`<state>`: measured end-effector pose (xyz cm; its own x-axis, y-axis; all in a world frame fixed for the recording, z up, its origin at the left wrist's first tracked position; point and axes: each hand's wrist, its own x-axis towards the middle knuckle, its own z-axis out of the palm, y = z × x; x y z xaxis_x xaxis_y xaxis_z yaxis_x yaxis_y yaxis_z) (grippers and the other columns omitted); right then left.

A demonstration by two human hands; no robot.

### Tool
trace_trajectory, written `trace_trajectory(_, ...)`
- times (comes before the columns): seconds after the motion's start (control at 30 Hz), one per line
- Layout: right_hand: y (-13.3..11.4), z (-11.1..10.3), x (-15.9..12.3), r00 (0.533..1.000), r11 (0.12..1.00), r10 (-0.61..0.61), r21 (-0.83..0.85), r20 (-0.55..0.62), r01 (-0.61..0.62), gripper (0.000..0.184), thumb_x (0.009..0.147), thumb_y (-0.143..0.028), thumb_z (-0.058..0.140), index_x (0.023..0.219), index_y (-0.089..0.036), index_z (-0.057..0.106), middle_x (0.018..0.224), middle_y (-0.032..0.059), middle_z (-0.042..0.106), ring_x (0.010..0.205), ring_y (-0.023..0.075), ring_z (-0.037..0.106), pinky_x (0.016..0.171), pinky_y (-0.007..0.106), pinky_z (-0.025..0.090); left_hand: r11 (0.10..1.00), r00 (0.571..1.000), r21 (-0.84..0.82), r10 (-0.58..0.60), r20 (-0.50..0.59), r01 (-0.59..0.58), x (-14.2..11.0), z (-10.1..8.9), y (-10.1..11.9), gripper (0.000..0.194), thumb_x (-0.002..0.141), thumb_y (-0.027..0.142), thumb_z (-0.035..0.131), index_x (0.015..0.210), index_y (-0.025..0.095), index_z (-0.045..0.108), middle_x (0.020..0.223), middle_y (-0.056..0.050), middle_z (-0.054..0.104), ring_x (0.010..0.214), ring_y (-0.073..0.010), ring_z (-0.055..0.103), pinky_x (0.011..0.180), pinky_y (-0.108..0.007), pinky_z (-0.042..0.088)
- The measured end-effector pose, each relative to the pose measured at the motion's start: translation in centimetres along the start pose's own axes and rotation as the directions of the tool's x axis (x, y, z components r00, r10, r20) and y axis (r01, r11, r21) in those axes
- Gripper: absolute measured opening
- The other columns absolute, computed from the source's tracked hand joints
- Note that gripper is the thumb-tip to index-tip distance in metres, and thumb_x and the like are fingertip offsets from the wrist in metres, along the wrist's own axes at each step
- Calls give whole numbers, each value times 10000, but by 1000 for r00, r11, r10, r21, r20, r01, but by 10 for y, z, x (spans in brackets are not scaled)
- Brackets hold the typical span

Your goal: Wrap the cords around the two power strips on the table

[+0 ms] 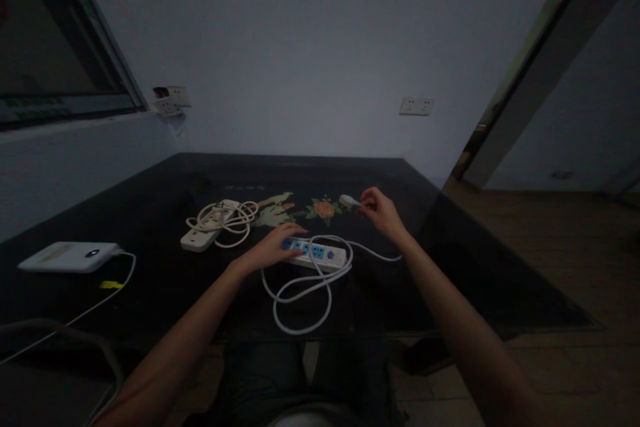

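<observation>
Now, left hand (270,248): fingers and thumb apart, over one end of the white plastic power strip with blue sockets (331,255), atop the dark glossy surface (410,300).
Right hand (384,211): pinched on the small white plug (349,201).
White cord (301,332): best kept slack (looped across the strip).

open tabletop (400,307) right of looped white cable (303,331), cable coils block front, tangled cord (249,213) blocks left, wall (300,80) behind
</observation>
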<state>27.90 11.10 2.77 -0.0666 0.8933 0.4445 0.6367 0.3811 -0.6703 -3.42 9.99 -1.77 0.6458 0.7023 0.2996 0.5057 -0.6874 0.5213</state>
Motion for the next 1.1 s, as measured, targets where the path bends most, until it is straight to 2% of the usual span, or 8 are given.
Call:
trace_trajectory(0.07,4,11,-9,999,998,27,-61,26,-25,251,749,-123,577,982,-213,563,737,-22,683,677,137,637,643,229,448,999,993,-42,-25,-119,21,8,2,10,307,872,326,547,1141,185,591,1162,-95,613,1106,-210,563,971,-357,418)
trace_trajectory(0.13,10,20,-15,998,992,58,-110,18,-56,241,737,-102,590,949,-214,615,769,1,702,720,156,647,666,241,442,999,987,-21,-51,-153,49,20,9,24,251,902,279,483,1083,161,611,1078,-90,649,1012,-189,604,895,-317,463)
trace_trajectory(0.23,18,28,-20,994,977,109,-184,-13,-110,196,740,-88,590,870,-209,673,820,40,718,795,186,656,712,261,437,991,1000,130,0,8,-1,40,30,46,217,874,189,490,1012,170,655,988,-60,681,940,-173,622,857,-284,467)
trace_trajectory(0.37,28,26,-26,987,957,155,-241,-40,-160,200,757,-94,579,855,-216,704,849,49,729,816,187,658,727,257,436,982,997,188,12,80,-27,65,55,61,264,819,125,515,968,207,717,965,-58,686,919,-183,621,853,-283,453)
trace_trajectory(0.57,46,9,-30,975,944,219,-243,-44,-223,175,723,-112,623,837,-205,717,775,36,728,747,168,657,648,229,434,981,995,196,-21,95,2,76,66,55,341,822,128,475,1018,246,728,925,-55,678,876,-187,627,813,-273,460)
trace_trajectory(0.77,56,7,-31,975,961,221,-174,11,-216,152,665,-82,649,748,-185,724,737,50,725,715,167,650,637,231,436,989,999,142,-42,23,38,70,71,45,561,842,182,483,1399,205,423,977,-73,653,881,-194,608,820,-303,469)
trace_trajectory(0.97,43,23,-31,984,996,84,-14,158,-83,150,651,-87,658,760,-170,719,719,25,713,700,159,642,651,236,451,995,991,62,-75,-109,82,69,72,46,544,808,258,592,1337,192,483,1168,-106,585,1018,-217,584,868,-320,470)
trace_trajectory(1.1,36,37,-32,980,995,-7,100,201,-13,129,696,-178,661,821,-147,673,712,16,677,674,148,624,615,232,467,996,983,12,-88,-162,92,70,70,47,373,785,278,633,1151,205,626,1075,-75,633,1008,-220,605,870,-313,471)
